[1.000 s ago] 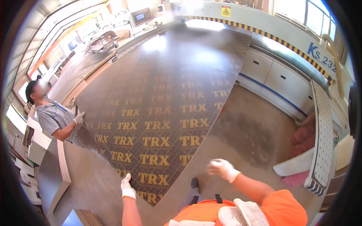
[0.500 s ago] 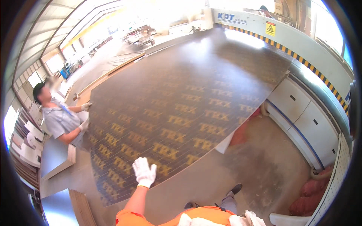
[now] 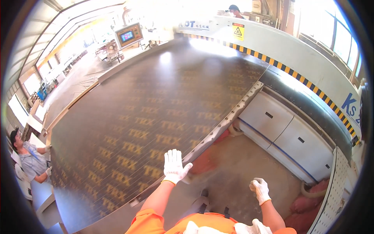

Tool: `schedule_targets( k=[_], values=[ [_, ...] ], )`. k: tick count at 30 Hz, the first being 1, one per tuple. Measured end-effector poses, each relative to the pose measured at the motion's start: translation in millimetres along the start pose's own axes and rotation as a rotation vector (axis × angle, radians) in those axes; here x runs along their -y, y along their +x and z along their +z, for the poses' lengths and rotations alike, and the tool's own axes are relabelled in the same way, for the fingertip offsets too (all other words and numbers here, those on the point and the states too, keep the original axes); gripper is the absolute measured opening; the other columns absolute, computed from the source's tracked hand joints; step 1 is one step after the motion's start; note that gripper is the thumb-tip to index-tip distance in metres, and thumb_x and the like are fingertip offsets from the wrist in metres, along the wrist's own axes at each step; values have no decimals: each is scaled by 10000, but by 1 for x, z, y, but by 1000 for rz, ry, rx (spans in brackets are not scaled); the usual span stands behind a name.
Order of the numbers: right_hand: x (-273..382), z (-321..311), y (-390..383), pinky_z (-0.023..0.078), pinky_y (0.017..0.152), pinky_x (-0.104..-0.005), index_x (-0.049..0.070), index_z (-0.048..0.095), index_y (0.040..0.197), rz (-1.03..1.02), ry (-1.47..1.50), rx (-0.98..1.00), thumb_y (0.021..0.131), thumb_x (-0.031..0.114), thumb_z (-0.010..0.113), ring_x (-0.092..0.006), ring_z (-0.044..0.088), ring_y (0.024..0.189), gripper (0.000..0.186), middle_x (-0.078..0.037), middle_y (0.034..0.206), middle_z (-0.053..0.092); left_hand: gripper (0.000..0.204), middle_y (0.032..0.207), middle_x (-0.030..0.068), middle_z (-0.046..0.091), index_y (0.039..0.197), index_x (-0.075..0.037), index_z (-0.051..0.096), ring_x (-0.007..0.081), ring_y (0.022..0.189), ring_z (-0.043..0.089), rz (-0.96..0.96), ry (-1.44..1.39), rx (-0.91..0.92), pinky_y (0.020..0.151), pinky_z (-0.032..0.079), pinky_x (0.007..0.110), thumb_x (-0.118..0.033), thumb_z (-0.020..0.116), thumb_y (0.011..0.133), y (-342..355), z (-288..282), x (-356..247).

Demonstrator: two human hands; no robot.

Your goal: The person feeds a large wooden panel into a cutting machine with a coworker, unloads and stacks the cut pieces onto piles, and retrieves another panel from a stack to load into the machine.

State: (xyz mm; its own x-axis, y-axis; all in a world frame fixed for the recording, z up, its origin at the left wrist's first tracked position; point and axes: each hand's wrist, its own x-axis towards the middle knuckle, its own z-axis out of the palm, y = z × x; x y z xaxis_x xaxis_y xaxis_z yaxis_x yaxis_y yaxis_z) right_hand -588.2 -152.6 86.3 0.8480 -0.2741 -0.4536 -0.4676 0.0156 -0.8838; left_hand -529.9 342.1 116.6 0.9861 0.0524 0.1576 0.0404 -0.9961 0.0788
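A large dark brown panel with rows of yellow print spans the middle, its far end by the grey machine beam. My left hand, in a white glove, is at the panel's near right edge, fingers straight and thumb apart; the palm appears to rest on the sheet. My right hand, also gloved in white, hangs over the floor to the right of the panel. Its fingers are curled in, and nothing shows in them. At the far left a co-worker in a grey shirt has both gloved hands at the panel's left edge.
The machine beam with a yellow-and-black striped edge crosses the upper right, above grey cabinets. A perforated side table and red sacks stand at right. A control screen is beyond the panel. Another person is behind the beam.
My view has shifted right. The panel now lies lower, along a perforated metal table edge. My left hand has moved right along its edge, and my right hand has come into view.
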Motion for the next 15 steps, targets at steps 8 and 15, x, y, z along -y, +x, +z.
schedule_targets(
  k=[8, 15],
  values=[
    [156, 14, 215, 616, 973, -363, -64, 731, 1366, -148, -428, 129, 1005, 239, 794, -228, 798, 1049, 476, -167, 1181, 831, 980, 1728, 325, 461, 1650, 59, 506, 528, 1645, 349, 21, -114, -57, 1393, 158, 640, -667, 673, 1012, 198, 47, -113],
    [382, -10, 407, 599, 1025, -358, 12, 775, 1243, -605, -486, 139, 1015, 144, 774, -179, 764, 1120, 264, -99, 1173, 833, 919, 1727, 317, 471, 1641, 87, 506, 526, 1646, 350, -24, -51, -53, 1389, 143, 673, -595, 650, 1042, 321, 61, -184]
  ],
)
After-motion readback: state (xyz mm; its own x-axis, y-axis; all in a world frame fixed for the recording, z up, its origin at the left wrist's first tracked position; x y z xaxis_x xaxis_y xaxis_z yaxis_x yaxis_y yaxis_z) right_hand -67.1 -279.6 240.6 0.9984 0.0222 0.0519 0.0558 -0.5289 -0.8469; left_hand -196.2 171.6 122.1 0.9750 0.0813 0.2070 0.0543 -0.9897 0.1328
